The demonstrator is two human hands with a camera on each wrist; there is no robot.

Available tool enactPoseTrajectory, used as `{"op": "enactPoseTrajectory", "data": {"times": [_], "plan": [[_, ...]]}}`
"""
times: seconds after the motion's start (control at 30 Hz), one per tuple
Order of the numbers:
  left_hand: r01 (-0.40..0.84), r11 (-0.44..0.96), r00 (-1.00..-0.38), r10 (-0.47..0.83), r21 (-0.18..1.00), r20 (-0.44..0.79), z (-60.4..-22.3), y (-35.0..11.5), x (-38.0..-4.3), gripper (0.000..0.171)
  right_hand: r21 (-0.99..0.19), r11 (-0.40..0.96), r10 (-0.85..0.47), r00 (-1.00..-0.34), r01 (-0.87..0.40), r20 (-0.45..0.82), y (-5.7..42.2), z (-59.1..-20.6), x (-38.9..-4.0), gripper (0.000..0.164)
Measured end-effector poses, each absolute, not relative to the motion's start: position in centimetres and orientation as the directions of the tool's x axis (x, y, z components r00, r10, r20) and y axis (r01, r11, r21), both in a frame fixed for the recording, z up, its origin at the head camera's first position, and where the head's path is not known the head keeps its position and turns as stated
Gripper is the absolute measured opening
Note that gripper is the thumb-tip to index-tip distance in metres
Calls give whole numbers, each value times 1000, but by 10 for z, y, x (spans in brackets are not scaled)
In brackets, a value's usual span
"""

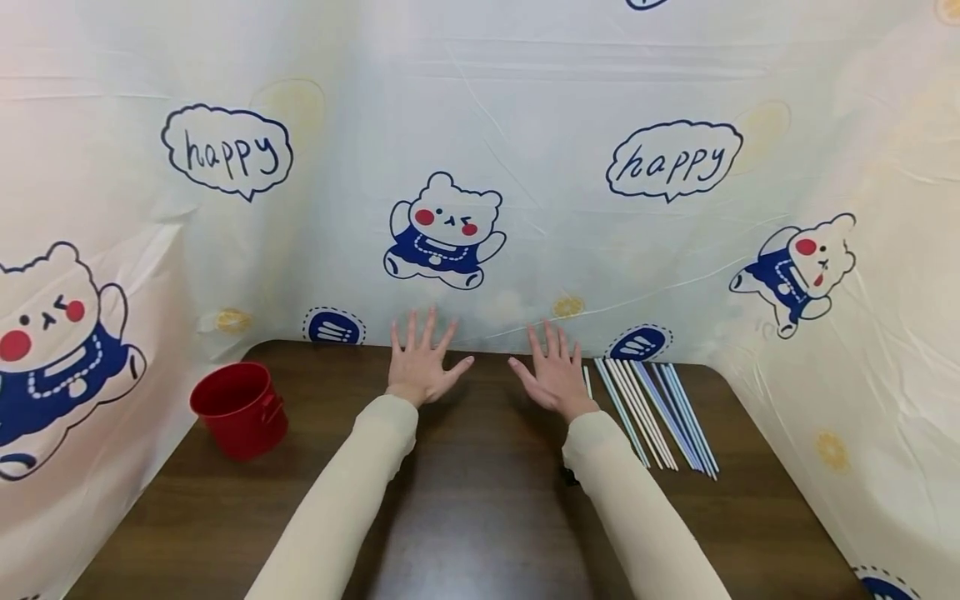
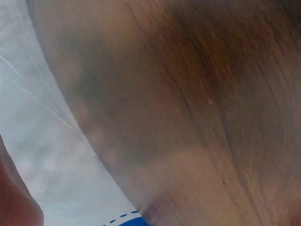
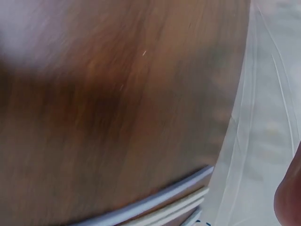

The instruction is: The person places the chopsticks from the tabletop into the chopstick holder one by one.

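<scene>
Both hands were wide open with nothing in them: the left hand (image 1: 422, 367) and the right hand (image 1: 555, 375) reached out over the far edge of the table (image 1: 480, 517), palms down, fingers spread, thumbs pointing toward each other. Whether they touched the tabletop could not be told. Just to the right of the right hand lay a loose row of thin sticks (image 1: 643, 414) in pale green, white, lavender and light blue, roughly side by side. A red bucket (image 1: 243, 433) stood upright near the table's left edge, well apart from the left hand; no lettering could be made out on it. On the pale cloth (image 1: 555, 83) behind, the handwritten-style word "happy" could be read twice, once in each cloud-shaped bubble (image 1: 227, 154), among printed bears (image 1: 444, 237) in blue and dark-blue ovals (image 1: 334, 327) with white marks.
</scene>
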State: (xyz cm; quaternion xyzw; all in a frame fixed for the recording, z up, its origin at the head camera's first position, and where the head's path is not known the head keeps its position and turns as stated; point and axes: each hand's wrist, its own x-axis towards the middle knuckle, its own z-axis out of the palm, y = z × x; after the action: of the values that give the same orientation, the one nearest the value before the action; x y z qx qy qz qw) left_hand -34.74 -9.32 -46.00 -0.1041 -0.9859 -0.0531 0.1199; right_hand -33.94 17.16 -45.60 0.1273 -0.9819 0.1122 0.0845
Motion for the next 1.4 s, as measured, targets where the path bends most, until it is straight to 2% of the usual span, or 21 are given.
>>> {"op": "enactPoseTrajectory", "data": {"times": [0.23, 0.47, 0.63, 1.03, 1.4], "plan": [[224, 966, -952, 187, 133, 245, -457, -107, -337, 88, -253, 910, -270, -932, -329, 241, 188, -456, -332, 80], [244, 954, -947, 197, 171, 253, -450, -118, -327, 91, -378, 872, -246, -946, -311, 212, 199, -464, -324, 79], [242, 955, -946, 192, 173, 263, -440, -135, -317, 91, -414, 856, -255, -949, -312, 188, 204, -473, -324, 78], [200, 974, -950, 168, 101, 262, -418, -194, -289, 94, -311, 895, -284, -946, -320, 155, 219, -488, -327, 72], [165, 976, -938, 109, 145, 330, -408, -259, -256, 91, -272, 925, -259, -964, -263, 54, 231, -488, -327, 66]]}}
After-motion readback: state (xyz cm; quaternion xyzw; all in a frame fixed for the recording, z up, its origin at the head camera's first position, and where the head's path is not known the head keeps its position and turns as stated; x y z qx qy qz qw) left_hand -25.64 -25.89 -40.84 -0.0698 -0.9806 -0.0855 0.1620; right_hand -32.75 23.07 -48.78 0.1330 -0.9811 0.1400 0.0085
